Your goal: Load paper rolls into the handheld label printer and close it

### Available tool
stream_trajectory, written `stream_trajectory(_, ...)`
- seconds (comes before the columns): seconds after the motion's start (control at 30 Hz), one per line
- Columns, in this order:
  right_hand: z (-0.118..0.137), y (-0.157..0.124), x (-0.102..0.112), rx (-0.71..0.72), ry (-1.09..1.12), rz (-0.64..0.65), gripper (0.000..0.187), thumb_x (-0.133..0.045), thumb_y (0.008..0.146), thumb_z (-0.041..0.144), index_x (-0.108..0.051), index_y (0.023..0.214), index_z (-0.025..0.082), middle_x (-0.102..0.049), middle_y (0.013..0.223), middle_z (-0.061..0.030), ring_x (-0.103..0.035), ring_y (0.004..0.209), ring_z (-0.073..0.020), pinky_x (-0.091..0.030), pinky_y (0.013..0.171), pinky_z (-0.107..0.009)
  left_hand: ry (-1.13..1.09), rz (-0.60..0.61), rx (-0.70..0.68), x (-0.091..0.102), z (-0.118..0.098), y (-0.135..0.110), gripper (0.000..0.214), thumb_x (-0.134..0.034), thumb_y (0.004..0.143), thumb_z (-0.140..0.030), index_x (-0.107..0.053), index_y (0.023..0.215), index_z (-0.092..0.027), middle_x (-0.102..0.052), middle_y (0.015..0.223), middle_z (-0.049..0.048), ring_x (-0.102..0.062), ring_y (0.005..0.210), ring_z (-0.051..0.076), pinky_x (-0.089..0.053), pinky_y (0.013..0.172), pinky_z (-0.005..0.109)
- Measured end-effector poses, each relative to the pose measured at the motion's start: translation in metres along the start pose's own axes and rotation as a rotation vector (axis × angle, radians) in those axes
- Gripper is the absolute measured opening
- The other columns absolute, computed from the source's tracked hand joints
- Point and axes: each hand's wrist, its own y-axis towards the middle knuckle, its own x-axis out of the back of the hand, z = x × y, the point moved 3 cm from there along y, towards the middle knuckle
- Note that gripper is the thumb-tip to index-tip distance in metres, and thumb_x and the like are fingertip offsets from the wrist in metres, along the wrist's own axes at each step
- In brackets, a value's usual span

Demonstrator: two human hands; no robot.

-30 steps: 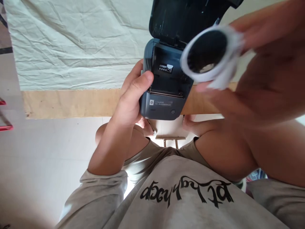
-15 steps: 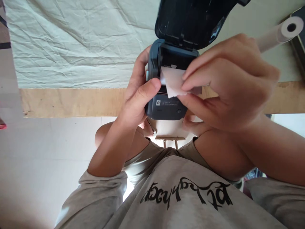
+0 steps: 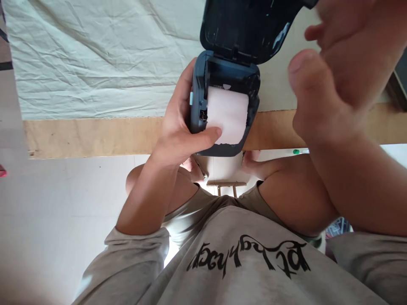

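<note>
My left hand (image 3: pixel 184 131) grips a small dark blue portable thermal printer (image 3: pixel 199 91) by its side, over the table's front edge. A white strip of paper (image 3: pixel 229 110) lies over the printer's compartment and down its front, under my left thumb. The glossy black lid (image 3: pixel 238 29) is swung up at the far side. My right hand (image 3: pixel 337 72) is raised at the upper right, beside the lid's corner, its thumb apart. Its other fingers are partly blurred or cut off by the frame, and I see nothing held in it.
A pale, wrinkled cloth (image 3: pixel 111 59) covers the table, with a bare wooden front edge (image 3: pixel 95 137). At the far right a dark flat object (image 3: pixel 399 80) shows partly. Below the edge are my legs and a wooden rung (image 3: pixel 226 184) over a light tiled floor (image 3: pixel 79 190).
My right hand has let go of the paper and moved up and right. The paper now lies flat over the printer's front, under my left thumb. The white roll at right no longer shows.
</note>
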Motion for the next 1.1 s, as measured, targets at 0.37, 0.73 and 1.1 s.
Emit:
stream_trajectory(0.37,-0.004,-0.007,-0.025,0.075,-0.004,0.336,0.052,-0.055,0.092,0.048,-0.043,0.137,0.025,-0.054,0.141,-0.0073,-0.059,0.125,-0.0202,-0.053,0.102,-0.040,-0.040,-0.063,0.195,-0.021,-0.041,-0.010,0.064,-0.090,0.065,-0.042,-0.063,0.122,-0.033,-0.062,0.134,0.0024,-0.056,0.138,0.032,-0.048,0.117,0.046)
stream_trajectory(0.73,-0.008,0.000,-0.029,-0.010,0.152,0.454,0.054,-0.061,0.088,0.053,-0.040,0.128,0.022,-0.057,0.120,-0.0050,-0.057,0.096,-0.0137,-0.052,0.083,-0.032,-0.003,-0.106,0.253,-0.021,-0.041,-0.013,0.037,-0.078,0.077,-0.045,-0.066,0.110,-0.032,-0.068,0.117,0.0050,-0.067,0.116,0.032,-0.059,0.092,0.043)
stream_trajectory(1.1,-0.006,0.004,-0.029,-0.049,0.023,0.477,0.055,-0.063,0.087,0.053,-0.042,0.129,0.023,-0.063,0.117,-0.0016,-0.059,0.093,-0.0125,-0.047,0.075,-0.029,-0.050,-0.156,0.280,-0.029,-0.042,-0.011,0.033,-0.072,0.080,-0.042,-0.064,0.109,-0.030,-0.066,0.102,0.0039,-0.066,0.093,0.026,-0.054,0.071,0.038)
